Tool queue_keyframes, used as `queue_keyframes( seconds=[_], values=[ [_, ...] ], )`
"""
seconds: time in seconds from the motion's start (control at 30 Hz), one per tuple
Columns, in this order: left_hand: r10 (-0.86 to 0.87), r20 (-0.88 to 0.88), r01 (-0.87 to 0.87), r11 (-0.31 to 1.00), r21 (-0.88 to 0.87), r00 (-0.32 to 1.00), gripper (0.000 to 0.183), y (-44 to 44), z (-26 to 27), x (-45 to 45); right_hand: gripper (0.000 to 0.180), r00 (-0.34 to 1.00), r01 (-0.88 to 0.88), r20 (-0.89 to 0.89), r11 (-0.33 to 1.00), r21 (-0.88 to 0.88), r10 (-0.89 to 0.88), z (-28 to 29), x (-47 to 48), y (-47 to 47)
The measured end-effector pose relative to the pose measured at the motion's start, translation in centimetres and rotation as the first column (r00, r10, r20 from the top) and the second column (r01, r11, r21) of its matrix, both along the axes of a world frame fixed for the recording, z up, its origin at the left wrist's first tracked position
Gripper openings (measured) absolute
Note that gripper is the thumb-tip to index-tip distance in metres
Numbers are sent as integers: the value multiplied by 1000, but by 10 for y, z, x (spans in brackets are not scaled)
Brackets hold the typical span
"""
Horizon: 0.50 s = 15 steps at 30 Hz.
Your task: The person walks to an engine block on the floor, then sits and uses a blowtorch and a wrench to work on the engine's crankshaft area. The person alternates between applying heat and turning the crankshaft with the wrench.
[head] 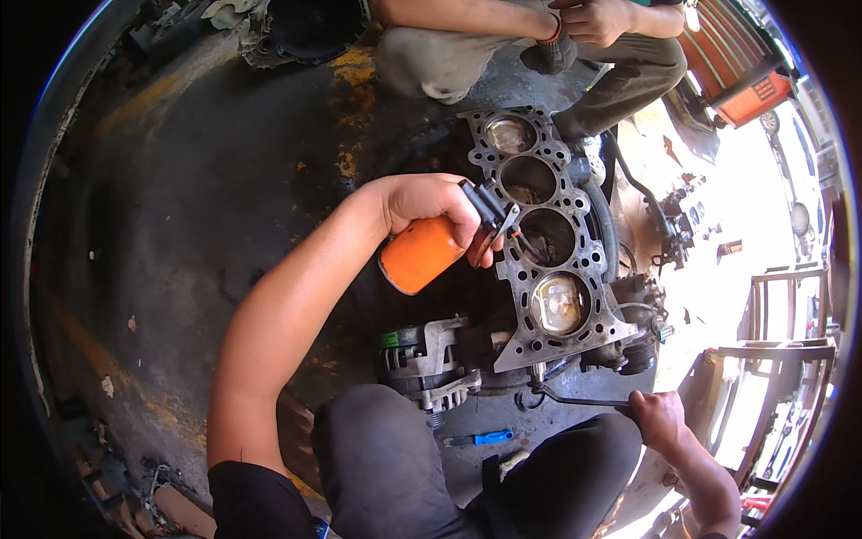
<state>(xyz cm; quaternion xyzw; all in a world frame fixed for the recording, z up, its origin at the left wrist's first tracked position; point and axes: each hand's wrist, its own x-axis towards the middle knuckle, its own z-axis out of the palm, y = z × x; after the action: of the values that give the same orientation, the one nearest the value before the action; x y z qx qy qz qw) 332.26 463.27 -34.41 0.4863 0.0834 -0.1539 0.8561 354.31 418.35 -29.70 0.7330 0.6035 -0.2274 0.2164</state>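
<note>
My left hand [444,215] is closed around an orange oil can [421,259] with a black and metal lever head. The can's spout points into a middle cylinder bore of an engine block [532,347]. Pistons show near the top in the two end bores; the two middle bores are deeper and darker. Low on the right, my right hand [656,421] grips the end of a long dark wrench handle [586,402]. The handle's other end meets the shaft at the block's near end. An alternator [431,367] sits at the block's near left side.
A blue-handled scraper [493,438] lies on the floor between my knees. Across the block crouches another person [438,60], one hand gloved. A transmission housing [310,34] stands at the upper left. Engine parts [680,215] and metal frames [774,352] are at the right, with an orange cabinet [734,60] beyond.
</note>
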Motion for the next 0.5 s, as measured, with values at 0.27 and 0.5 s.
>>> queue_keyframes(
  seconds=[0.27, 0.5],
  values=[
    [-19, -78, 48, 920, 390, 997, 47, 21, 41, 1, 27, 1000, 22, -14, 1000, -4, -22, -12, 0, -1],
    [166, 50, -163, 792, 588, 985, 61, -17, 86, -28, 24, 999, 31, -35, 998, 58, -29, 4, 2, -7]
  ],
)
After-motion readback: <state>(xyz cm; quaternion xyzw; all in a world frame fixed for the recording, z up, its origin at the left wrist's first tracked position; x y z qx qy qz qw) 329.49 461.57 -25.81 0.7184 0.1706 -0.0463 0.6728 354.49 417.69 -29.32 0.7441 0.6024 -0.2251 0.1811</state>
